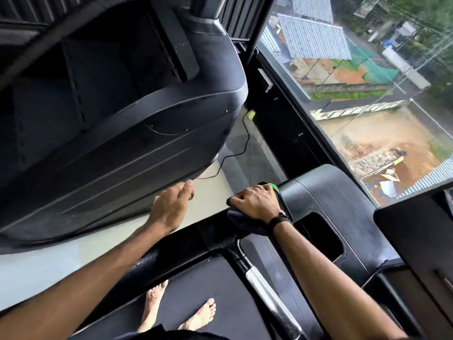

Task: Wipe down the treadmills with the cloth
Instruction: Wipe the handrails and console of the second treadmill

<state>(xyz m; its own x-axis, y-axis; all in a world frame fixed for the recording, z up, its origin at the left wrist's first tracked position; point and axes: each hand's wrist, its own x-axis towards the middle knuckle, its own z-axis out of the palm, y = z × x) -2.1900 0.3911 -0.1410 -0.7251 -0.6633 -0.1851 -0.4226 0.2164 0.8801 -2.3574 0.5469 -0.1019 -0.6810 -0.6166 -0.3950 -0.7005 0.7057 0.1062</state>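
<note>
I stand barefoot on the belt of a black treadmill [326, 192] and look down over its console and handrail. My right hand [257, 202] presses a dark cloth [245, 223] onto the left end of the black console frame, next to a green button [272, 185]. The cloth bunches under my palm and hangs a little below the wrist. My left hand [171, 207] reaches out past the handrail with its fingers loosely together, holding nothing, close to the lower edge of the neighbouring treadmill [122, 106] on the left.
A thin black cable [241, 148] runs over the grey floor between the two machines to a yellow-green plug [251, 115]. A silver-and-black handlebar [264, 290] slants down at the centre. A large window [367, 94] on the right shows roofs and ground far below.
</note>
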